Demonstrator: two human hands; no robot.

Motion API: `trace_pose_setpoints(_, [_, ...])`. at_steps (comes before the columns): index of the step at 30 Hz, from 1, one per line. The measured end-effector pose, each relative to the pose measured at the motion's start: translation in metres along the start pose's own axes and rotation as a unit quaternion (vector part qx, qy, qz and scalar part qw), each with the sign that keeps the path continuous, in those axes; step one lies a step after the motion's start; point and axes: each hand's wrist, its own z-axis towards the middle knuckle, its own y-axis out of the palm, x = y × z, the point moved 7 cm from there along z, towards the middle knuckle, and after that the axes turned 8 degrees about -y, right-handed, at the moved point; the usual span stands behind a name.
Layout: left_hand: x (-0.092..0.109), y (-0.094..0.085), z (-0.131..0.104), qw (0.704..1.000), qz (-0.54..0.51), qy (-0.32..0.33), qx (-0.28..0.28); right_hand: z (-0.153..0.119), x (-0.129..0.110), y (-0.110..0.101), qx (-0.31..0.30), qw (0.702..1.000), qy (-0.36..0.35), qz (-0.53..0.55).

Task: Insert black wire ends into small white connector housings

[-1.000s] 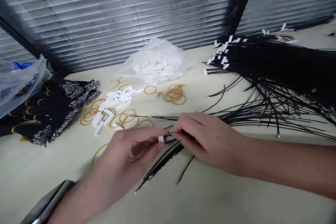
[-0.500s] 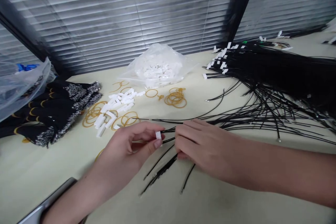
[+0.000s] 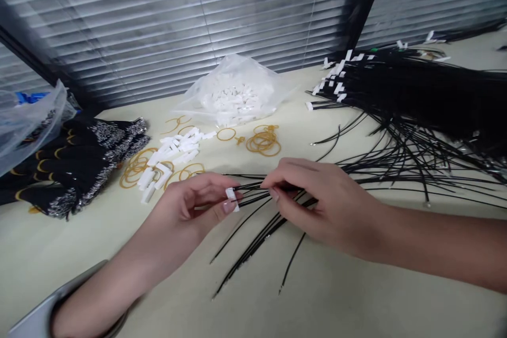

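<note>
A small white connector housing (image 3: pixel 232 199) is pinched between the thumb and fingers of my left hand (image 3: pixel 194 206). Several thin black wires run from its right side towards my right hand (image 3: pixel 317 200). The fingertips of my right hand are closed on black wires (image 3: pixel 253 190) a short way from the housing. Below my right hand, more loose black wires (image 3: pixel 247 253) with small metal ends lie fanned out on the table. Some wires pass behind my right hand, and its far fingers are hidden.
Loose white housings (image 3: pixel 178 148) and yellow rubber bands (image 3: pixel 264 141) lie beyond my left hand. Further back stands a clear bag (image 3: pixel 237 97) of white pieces. Banded black wire bundles (image 3: pixel 79 169) are at the left; a large wire pile (image 3: pixel 428 95) fills the right.
My right hand has turned, so its thumb and fingertips now show pinched on the wires. The white housing has tilted in my left hand, and the view has shifted slightly.
</note>
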Motion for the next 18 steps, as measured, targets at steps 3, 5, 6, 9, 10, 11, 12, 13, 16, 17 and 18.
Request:
trace_pose_setpoints(3, [-0.0007,-0.0013,0.0010,1.000,-0.007,0.003,0.005,0.0011,0.0046,-0.0050,0.017,0.999,0.032,0.011])
trace_pose_setpoints(5, [-0.0022,-0.0017,0.0012,1.000,-0.013,-0.001,0.005,0.0014,0.0077,-0.0055,0.019,0.999,0.049,0.015])
trace_pose_setpoints(6, [-0.0027,-0.0017,0.0010,1.000,-0.014,-0.003,0.004,0.0015,0.0088,-0.0055,0.020,0.998,0.055,0.014])
trace_pose_setpoints(9, [-0.0029,-0.0022,-0.0001,1.000,-0.015,-0.003,0.005,0.0014,0.0099,-0.0046,0.020,0.998,0.062,0.009])
trace_pose_setpoints(10, [-0.0028,-0.0024,-0.0004,1.000,-0.015,-0.003,0.006,0.0012,0.0098,-0.0043,0.020,0.998,0.063,0.008])
trace_pose_setpoints(11, [-0.0026,-0.0025,-0.0007,1.000,-0.015,-0.004,0.005,0.0009,0.0099,-0.0042,0.020,0.998,0.066,0.008])
trace_pose_setpoints(12, [-0.0025,-0.0026,-0.0009,1.000,-0.015,-0.005,0.006,0.0004,0.0099,-0.0042,0.021,0.997,0.068,0.008])
trace_pose_setpoints(13, [-0.0023,-0.0026,-0.0010,1.000,-0.015,-0.007,0.005,0.0000,0.0099,-0.0042,0.022,0.997,0.070,0.007])
trace_pose_setpoints(16, [-0.0017,-0.0024,-0.0011,1.000,-0.013,-0.009,0.005,-0.0012,0.0089,-0.0045,0.024,0.998,0.065,-0.002])
trace_pose_setpoints(17, [-0.0018,-0.0023,-0.0012,1.000,-0.012,-0.011,0.005,-0.0015,0.0086,-0.0044,0.024,0.998,0.063,-0.006])
trace_pose_setpoints(18, [-0.0019,-0.0022,-0.0013,1.000,-0.010,-0.013,0.005,-0.0017,0.0082,-0.0043,0.024,0.998,0.059,-0.010])
